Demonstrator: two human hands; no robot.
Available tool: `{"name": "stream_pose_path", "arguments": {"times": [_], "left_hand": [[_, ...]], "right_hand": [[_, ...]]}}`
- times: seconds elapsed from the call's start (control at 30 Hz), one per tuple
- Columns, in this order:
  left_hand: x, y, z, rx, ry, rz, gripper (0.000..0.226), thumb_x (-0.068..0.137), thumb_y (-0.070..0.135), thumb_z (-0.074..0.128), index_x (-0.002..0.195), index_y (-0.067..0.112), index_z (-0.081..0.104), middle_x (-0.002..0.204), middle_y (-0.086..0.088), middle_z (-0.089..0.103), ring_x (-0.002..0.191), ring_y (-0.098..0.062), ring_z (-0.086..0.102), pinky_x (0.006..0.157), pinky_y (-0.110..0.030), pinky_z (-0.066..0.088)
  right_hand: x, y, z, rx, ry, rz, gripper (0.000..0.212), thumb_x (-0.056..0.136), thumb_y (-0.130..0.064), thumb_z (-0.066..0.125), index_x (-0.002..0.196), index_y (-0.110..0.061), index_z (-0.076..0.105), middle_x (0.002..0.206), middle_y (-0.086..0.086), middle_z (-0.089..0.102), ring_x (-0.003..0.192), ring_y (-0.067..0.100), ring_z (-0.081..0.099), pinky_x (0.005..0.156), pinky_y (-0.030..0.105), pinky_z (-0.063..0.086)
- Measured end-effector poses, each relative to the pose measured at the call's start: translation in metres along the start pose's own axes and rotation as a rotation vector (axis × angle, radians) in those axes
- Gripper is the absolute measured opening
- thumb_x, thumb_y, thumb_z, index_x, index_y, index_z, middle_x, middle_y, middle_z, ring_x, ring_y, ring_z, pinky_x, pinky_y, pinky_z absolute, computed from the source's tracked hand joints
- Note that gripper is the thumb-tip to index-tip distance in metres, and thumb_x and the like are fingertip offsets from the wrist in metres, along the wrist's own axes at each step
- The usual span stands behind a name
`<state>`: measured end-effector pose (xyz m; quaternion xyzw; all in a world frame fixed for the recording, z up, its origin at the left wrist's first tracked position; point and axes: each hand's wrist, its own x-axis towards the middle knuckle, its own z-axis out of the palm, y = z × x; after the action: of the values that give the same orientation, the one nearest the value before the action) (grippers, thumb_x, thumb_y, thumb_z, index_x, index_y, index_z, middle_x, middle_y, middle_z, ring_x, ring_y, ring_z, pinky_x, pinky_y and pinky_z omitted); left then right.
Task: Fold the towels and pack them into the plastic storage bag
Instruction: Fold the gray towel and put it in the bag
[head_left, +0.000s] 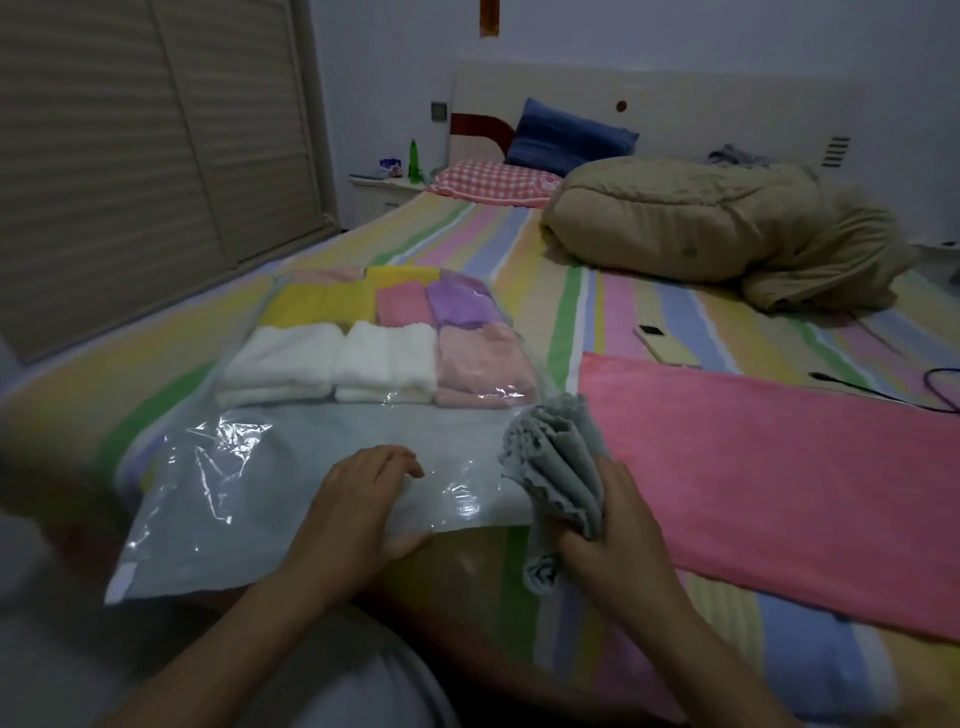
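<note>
A clear plastic storage bag (208, 509) lies on the striped bed, its open end toward me. Inside its far half sit folded towels: white (283, 358), white (384, 361), pale pink (483, 364), yellow (317, 304), pink (402, 304) and purple (460, 301). My left hand (358, 512) holds the bag's near edge, thumb under it and fingers on top. My right hand (621, 540) grips a folded grey towel (558, 457), held upright just right of the bag's mouth. A large pink towel (779, 478) lies spread flat to the right.
A bunched tan quilt (701, 228) fills the far right of the bed, with a checked pillow (493, 184) and blue pillow (566, 135) at the headboard. A phone (662, 345) and a black cable (893, 389) lie beyond the pink towel. A wardrobe stands at left.
</note>
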<state>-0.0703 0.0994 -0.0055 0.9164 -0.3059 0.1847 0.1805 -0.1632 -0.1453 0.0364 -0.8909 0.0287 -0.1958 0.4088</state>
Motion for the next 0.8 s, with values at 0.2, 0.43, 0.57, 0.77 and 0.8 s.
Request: {"name": "stream_pose_path", "arguments": {"times": [0.2, 0.43, 0.57, 0.77, 0.8], "left_hand": [[0.000, -0.015, -0.021, -0.230, 0.065, -0.095, 0.027, 0.074, 0.052, 0.059, 0.098, 0.038, 0.059, 0.099, 0.021, 0.062, 0.091, 0.001, 0.057, 0.076, -0.028, 0.050], [0.026, -0.014, -0.062, -0.622, 0.215, -0.311, 0.003, 0.078, 0.017, 0.077, 0.080, 0.016, 0.079, 0.072, 0.005, 0.074, 0.070, -0.004, 0.070, 0.063, -0.013, 0.050], [0.029, -0.005, -0.072, -0.628, 0.303, -0.259, 0.006, 0.077, 0.018, 0.078, 0.081, 0.021, 0.078, 0.074, 0.010, 0.074, 0.072, -0.006, 0.069, 0.064, -0.023, 0.054], [0.036, 0.016, -0.078, -0.564, 0.532, -0.041, 0.015, 0.079, 0.029, 0.072, 0.085, 0.016, 0.078, 0.084, 0.010, 0.073, 0.082, -0.003, 0.068, 0.061, -0.024, 0.051], [0.040, 0.018, -0.080, -0.574, 0.576, -0.043, 0.012, 0.079, 0.026, 0.073, 0.084, 0.016, 0.078, 0.084, 0.010, 0.073, 0.083, -0.004, 0.068, 0.061, -0.025, 0.051]], "right_hand": [[-0.010, -0.024, 0.006, 0.074, -0.009, -0.314, 0.066, 0.060, -0.019, 0.059, 0.121, -0.039, 0.048, 0.117, -0.009, 0.051, 0.098, 0.008, 0.059, 0.079, 0.026, 0.049], [0.002, -0.041, 0.066, -0.578, -0.329, -0.607, 0.057, 0.077, -0.054, 0.049, 0.127, -0.026, 0.052, 0.126, 0.008, 0.050, 0.100, 0.029, 0.054, 0.074, 0.038, 0.047], [0.031, -0.046, 0.075, -0.671, -0.435, -0.091, 0.045, 0.084, -0.040, 0.054, 0.124, -0.021, 0.049, 0.119, 0.009, 0.045, 0.103, 0.031, 0.056, 0.080, 0.035, 0.045], [0.084, -0.079, 0.089, -0.269, -0.214, 0.036, 0.030, 0.090, -0.037, 0.049, 0.117, -0.029, 0.062, 0.117, 0.000, 0.063, 0.111, 0.021, 0.056, 0.092, 0.028, 0.041], [0.099, -0.084, 0.097, -0.297, -0.193, 0.056, 0.031, 0.093, -0.038, 0.046, 0.116, -0.027, 0.062, 0.118, 0.002, 0.062, 0.113, 0.023, 0.055, 0.094, 0.030, 0.041]]}}
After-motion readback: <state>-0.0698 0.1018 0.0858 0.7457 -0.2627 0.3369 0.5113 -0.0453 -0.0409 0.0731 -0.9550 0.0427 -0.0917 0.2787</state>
